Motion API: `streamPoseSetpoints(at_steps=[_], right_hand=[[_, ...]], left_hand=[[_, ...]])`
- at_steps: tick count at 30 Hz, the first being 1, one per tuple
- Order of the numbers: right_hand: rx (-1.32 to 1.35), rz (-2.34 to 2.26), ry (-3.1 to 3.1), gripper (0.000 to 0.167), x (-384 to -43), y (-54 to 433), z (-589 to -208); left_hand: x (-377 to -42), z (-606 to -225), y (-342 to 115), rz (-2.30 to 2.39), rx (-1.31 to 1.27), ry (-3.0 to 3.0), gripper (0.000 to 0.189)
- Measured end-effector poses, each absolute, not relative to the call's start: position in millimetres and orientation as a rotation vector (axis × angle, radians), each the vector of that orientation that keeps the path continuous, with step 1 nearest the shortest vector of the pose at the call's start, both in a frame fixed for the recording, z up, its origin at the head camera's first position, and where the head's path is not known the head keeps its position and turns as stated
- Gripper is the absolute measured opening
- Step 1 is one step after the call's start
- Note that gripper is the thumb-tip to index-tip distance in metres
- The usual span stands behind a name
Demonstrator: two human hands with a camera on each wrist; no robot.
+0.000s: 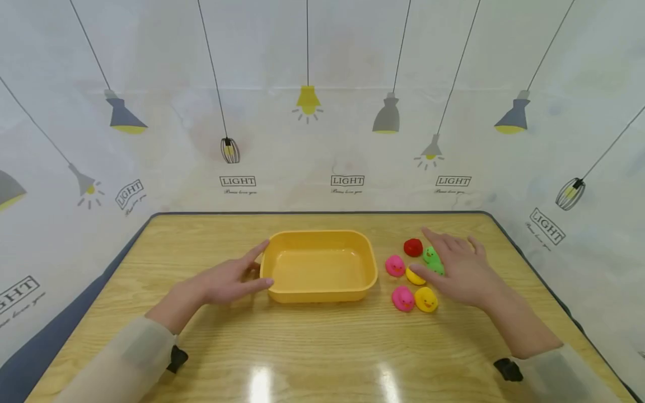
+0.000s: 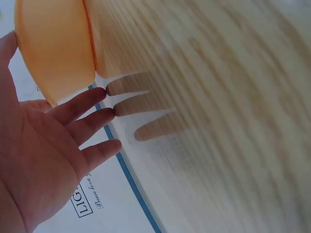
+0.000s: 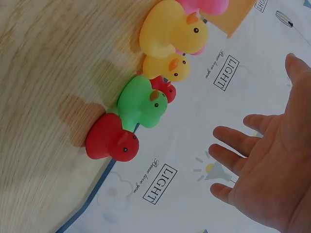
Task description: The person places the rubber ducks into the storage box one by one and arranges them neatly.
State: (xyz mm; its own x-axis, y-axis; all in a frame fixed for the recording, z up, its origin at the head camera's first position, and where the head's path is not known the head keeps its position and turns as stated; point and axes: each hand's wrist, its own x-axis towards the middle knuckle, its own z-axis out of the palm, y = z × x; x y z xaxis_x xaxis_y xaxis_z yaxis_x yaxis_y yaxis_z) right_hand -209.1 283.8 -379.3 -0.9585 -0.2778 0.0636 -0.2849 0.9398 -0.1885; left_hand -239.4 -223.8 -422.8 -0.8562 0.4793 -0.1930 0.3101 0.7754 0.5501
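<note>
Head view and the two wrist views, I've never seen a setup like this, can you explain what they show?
There's no machine here, just a person's two bare hands: the left hand and the right hand. The wide picture comes from a camera worn on the head, looking forward and down. The other two come from cameras on the wrists, each looking at that hand's work. On a wooden table are a yellow tub and, to its right, small toy ducks in red, pink, yellow and green. The left hand touches the tub's left end; the right hand hovers open by the ducks. Neither hand grips anything.
</note>
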Motion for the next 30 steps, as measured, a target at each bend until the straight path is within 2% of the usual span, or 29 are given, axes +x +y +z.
streamPoseSetpoints(at_steps=[17, 30], right_hand=[[0.369, 0.406, -3.040, 0.091, -209.6, 321.9, -378.1], [0.277, 0.649, -3.088, 0.073, -214.4, 354.5, -377.3]], left_hand=[[-239.1, -425.7, -224.9, 0.754, 0.588, 2.629, 0.105], [-242.5, -427.8, -224.6, 0.734, 0.560, 2.640, 0.102]])
